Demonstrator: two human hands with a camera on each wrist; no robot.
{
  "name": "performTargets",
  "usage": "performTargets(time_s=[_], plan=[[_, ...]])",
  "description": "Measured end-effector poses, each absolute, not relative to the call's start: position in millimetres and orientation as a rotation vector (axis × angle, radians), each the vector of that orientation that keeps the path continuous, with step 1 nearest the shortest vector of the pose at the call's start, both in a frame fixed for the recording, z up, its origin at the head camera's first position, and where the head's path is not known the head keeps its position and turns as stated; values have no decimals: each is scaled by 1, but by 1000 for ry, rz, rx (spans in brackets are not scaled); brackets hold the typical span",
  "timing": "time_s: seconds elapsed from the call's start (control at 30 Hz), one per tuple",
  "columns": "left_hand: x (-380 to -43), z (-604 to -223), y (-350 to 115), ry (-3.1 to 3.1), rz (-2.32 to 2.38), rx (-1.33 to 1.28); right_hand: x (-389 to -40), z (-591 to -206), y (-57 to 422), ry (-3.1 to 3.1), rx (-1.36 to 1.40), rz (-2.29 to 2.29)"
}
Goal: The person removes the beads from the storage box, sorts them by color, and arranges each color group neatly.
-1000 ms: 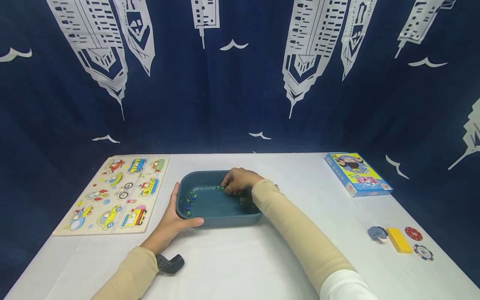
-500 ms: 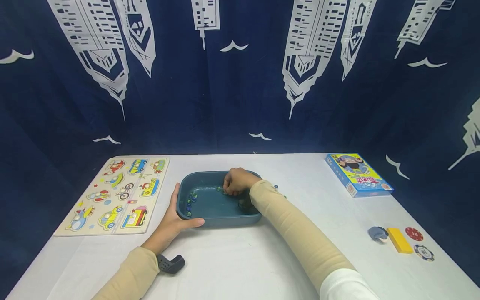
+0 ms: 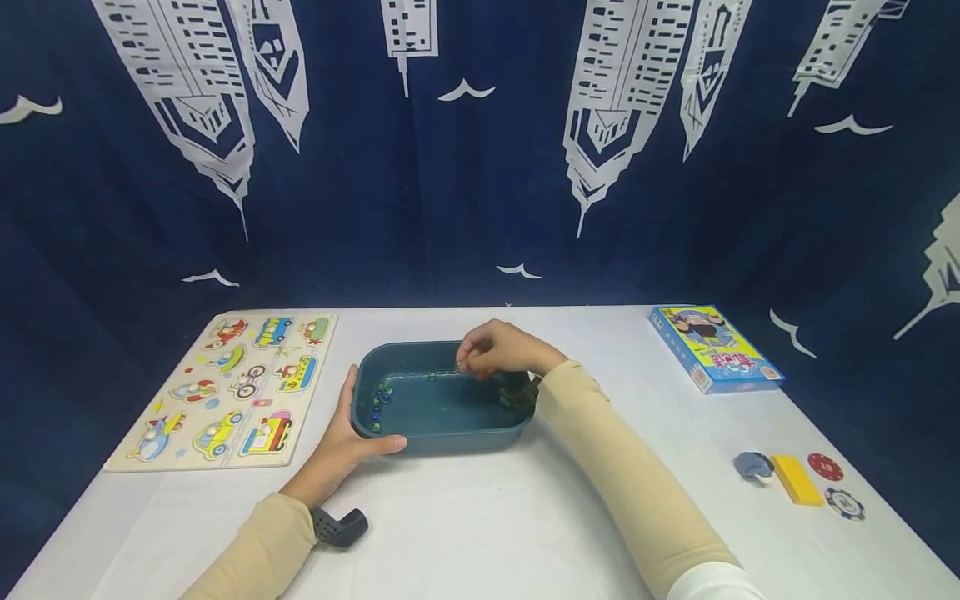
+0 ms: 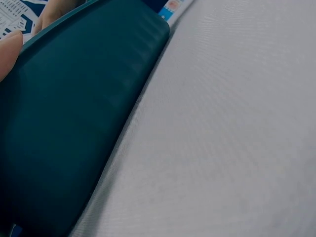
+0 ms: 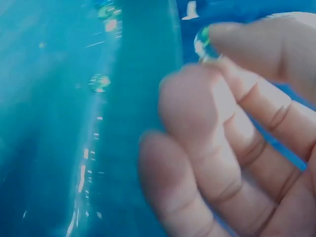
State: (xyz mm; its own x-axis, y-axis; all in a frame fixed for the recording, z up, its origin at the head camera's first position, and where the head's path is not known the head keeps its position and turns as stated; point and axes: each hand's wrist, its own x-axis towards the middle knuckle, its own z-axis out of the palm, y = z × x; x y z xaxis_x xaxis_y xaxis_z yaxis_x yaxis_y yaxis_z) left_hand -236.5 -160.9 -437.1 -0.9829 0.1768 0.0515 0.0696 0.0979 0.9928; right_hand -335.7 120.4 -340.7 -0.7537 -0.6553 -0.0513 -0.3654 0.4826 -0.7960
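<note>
A dark teal plastic basin (image 3: 442,444) stands on the white table. My left hand (image 3: 347,437) holds its near left corner, thumb (image 4: 9,52) at the front rim and fingers along the left side. Up near the far rim, my right hand (image 3: 501,348) pinches a clear glass marble (image 5: 201,43) with a green swirl between thumb and fingertip. Several blue and green marbles (image 3: 377,414) lie in a line along the basin's left end. Another marble (image 5: 100,83) rests by the far wall inside.
A wooden vehicle puzzle board (image 3: 225,392) lies to the left. At the back right is a blue and yellow box (image 3: 716,350). Nearer on the right sit a grey-blue object (image 3: 753,466), a yellow block (image 3: 797,480), a red chip (image 3: 826,467) and a dark-and-white chip (image 3: 845,504).
My right hand has risen from the basin's floor and shifted right, bringing up a marble. My left hand keeps its hold on the corner.
</note>
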Motion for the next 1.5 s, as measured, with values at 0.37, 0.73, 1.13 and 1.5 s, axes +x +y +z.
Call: performTargets(time_s=[0.37, 0.73, 1.13, 1.5], plan=[[-234, -434, -164, 2295, 2013, 233, -315, -343, 187, 2339, -780, -1559], [-236, -434, -163, 2278, 2036, 248, -316, -380, 259, 2502, -445, -1565], [-235, -437, -163, 2300, 2006, 241, -318, -422, 296, 2494, -265, -1514], [-236, -435, -160, 2304, 1984, 245, -316, -427, 301, 2525, -322, -1416]])
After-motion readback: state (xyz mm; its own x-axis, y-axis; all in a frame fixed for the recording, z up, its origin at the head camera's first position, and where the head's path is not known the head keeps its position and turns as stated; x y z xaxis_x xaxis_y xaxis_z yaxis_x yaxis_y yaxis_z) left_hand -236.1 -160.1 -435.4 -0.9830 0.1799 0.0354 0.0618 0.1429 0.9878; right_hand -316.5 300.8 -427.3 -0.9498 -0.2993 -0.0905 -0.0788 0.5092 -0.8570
